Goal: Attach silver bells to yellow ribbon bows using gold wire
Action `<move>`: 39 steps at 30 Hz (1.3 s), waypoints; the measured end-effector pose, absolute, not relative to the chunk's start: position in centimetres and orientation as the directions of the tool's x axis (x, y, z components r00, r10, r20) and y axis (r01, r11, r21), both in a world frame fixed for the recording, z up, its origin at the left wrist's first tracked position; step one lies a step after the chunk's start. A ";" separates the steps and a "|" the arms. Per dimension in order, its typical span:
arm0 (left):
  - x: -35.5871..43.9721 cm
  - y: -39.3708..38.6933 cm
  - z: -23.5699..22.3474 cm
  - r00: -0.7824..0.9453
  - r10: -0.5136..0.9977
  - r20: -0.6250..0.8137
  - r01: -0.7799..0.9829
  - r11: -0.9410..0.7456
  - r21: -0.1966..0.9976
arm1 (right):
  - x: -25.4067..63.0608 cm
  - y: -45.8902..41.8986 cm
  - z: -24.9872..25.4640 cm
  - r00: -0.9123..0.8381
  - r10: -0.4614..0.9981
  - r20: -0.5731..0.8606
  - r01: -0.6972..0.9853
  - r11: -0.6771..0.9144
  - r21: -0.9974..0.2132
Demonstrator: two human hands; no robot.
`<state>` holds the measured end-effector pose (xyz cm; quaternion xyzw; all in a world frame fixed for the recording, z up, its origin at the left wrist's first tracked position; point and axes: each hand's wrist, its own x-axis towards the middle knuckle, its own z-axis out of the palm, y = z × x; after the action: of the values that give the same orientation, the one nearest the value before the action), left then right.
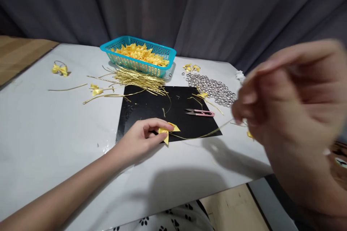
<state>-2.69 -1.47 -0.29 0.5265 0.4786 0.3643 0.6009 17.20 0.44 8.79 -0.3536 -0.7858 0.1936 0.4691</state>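
Between the thumb and fingers of my left hand (149, 133) is a yellow ribbon bow (165, 135), pinched at its middle over the near edge of a black mat (146, 110). A thin gold cord (195, 137) runs from the bow to the right and up. My right hand (292, 97), large and blurred close to the camera, is closed with its fingertips at the far end of that cord. Pink-handled thread snips (200, 113) lie on the mat, blades pointing left, apart from both hands.
A blue basket (170, 63) of yellow bows stands at the back. Before it lies a heap of gold cords (138, 79). Silver beads (211, 88) spread at the right, near two finished-looking bows (191, 68). A bow with a cord loop (59, 69) sits far left.
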 end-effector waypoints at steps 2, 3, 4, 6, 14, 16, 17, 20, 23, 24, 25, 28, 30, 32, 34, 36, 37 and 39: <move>-2.8 -1.4 -0.4 0.273 0.940 -0.202 0.060 0.193 0.979 | 17.0 1.1 7.6 -0.322 0.685 0.654 0.329 0.729 -0.601; -2.8 -1.4 -0.4 0.270 0.938 -0.219 0.060 0.211 0.976 | 17.0 1.5 6.8 -0.369 0.643 0.671 0.324 0.766 -0.555; -2.8 -1.4 -0.3 0.266 0.933 -0.243 0.062 0.235 0.970 | 17.0 1.8 6.1 -0.443 0.589 0.676 0.330 0.808 -0.487; -2.8 -1.3 -0.2 0.258 0.919 -0.298 0.063 0.292 0.954 | 17.1 2.2 4.9 -0.568 0.493 0.659 0.356 0.869 -0.343; -2.6 -0.8 0.1 0.228 0.899 -0.374 0.103 0.359 0.927 | 17.5 2.5 2.2 -0.722 0.351 0.596 0.329 0.932 -0.150; -2.6 -0.8 0.0 0.219 0.902 -0.371 0.110 0.355 0.928 | 17.6 2.6 2.0 -0.765 0.319 0.560 0.320 0.942 -0.099; -2.6 -0.8 0.0 0.221 0.902 -0.370 0.115 0.353 0.928 | 17.6 2.6 1.9 -0.789 0.313 0.529 0.329 0.942 -0.068; -2.7 -0.8 -0.1 0.245 0.895 -0.372 0.141 0.346 0.927 | 17.4 2.4 2.0 -0.839 0.316 0.443 0.365 0.930 0.028; -2.7 -0.7 -0.3 0.263 0.892 -0.368 0.166 0.334 0.928 | 17.1 2.0 2.0 -0.836 0.340 0.431 0.415 0.905 0.090; -2.8 -0.7 -0.4 0.268 0.892 -0.365 0.170 0.329 0.929 | 17.1 1.8 2.0 -0.831 0.345 0.436 0.427 0.898 0.103; -2.8 -0.7 -0.5 0.272 0.892 -0.362 0.174 0.324 0.930 | 17.0 1.8 2.0 -0.829 0.345 0.440 0.433 0.894 0.114; -2.8 -0.8 -0.5 0.280 0.895 -0.348 0.176 0.309 0.935 | 16.9 1.7 1.9 -0.835 0.323 0.445 0.424 0.893 0.149; -2.8 -0.8 -0.5 0.286 0.892 -0.351 0.181 0.310 0.933 | 16.8 1.8 1.9 -0.842 0.302 0.448 0.412 0.895 0.171; -2.8 -0.8 -0.4 0.294 0.885 -0.360 0.191 0.315 0.930 | 16.8 1.8 1.9 -0.849 0.291 0.441 0.399 0.900 0.174; -2.8 -0.8 -0.3 0.299 0.882 -0.365 0.202 0.315 0.927 | 16.8 1.9 1.8 -0.852 0.304 0.426 0.396 0.907 0.145; -2.8 -0.8 -0.3 0.300 0.884 -0.360 0.201 0.311 0.929 | 16.8 1.9 1.7 -0.848 0.318 0.423 0.395 0.913 0.105; -2.9 -0.8 -0.3 0.299 0.885 -0.358 0.198 0.309 0.930 | 16.8 1.9 1.6 -0.846 0.322 0.424 0.391 0.916 0.085; -2.9 -0.9 -0.4 0.302 0.884 -0.356 0.189 0.310 0.932 | 16.7 1.9 1.5 -0.842 0.330 0.426 0.383 0.923 0.042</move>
<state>-2.89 -0.86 -0.37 0.5159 0.5201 0.2804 0.6202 16.75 1.90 1.48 -0.1862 -0.9577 -0.0627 0.2102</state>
